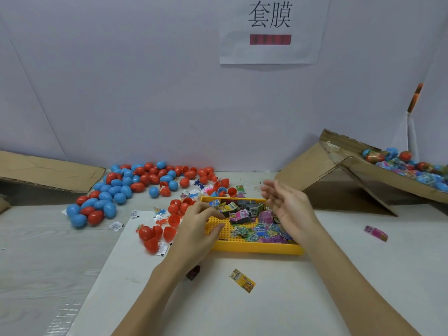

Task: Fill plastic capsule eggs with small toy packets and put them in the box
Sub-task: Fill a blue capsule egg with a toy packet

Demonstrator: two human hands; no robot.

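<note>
1. L hand [198, 229] sits palm-down over the near-left part of the yellow tray [257, 249], fingers curled w/ tips at the edge of the packet pile. Whether it pinches a packet: cannot tell, fingertips hide the contact.
2. R hand [286, 204] hovers over the tray's right side, palm turned inward, fingers spread and relaxed, holding nothing. It is motion-blurred.
3. Packets [252, 221] fill the tray's far and right parts; the near-left studded floor is bare. So the pile lies just right of and beyond the L fingertips, and below-left of the R palm. L hand looks nearer to a pick.
4. Open red halves [157, 235] cluster just left of the tray, close to the L wrist; closed red and blue eggs [114, 190] spread farther back-left.
5. Box [388, 175] is tipped on its side at far right w/ filled eggs inside, well apart from the tray; R hand is the nearer one for drop-off.
6. Judgement: step in hand is picking a packet; next calls for a half from the left cluster.
7. Room: white sheet [218, 299] near the tray is mostly open, save one stray packet [242, 283] lying slantwise and a dark bit by the L forearm. The tray's raised rim is the edge to clear when lifting out.
</note>
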